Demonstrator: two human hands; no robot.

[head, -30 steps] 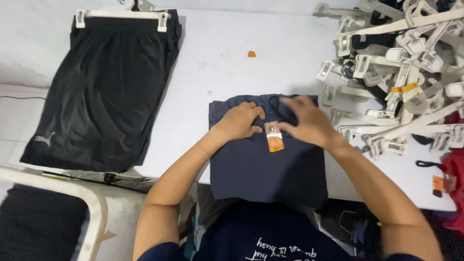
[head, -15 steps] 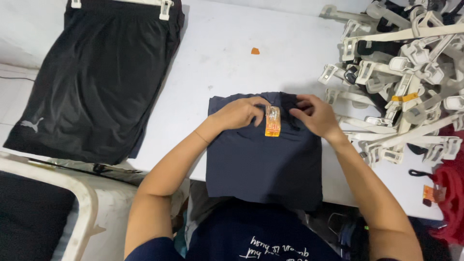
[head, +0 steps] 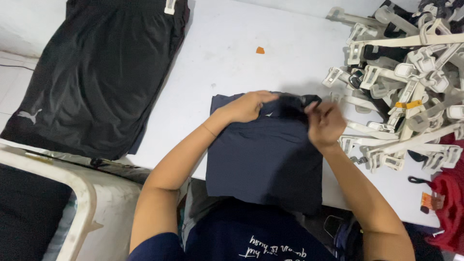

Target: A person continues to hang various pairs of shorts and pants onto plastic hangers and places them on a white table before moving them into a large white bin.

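Observation:
A folded dark navy garment lies on the white table in front of me, its near end hanging over the table edge. My left hand rests on its far edge with fingers curled onto the waistband. My right hand pinches the far right corner of the same waistband, lifted slightly and blurred. The orange tag seen earlier is hidden now.
Black shorts on a white clip hanger lie at the left. A heap of white plastic clip hangers fills the right side. A small orange scrap lies farther back. Red fabric sits at the right edge, a white frame at lower left.
Both hands shifted along the garment's far edge; the right hand moved right to the corner. The orange tag between the hands is no longer visible. The view has tilted nearer.

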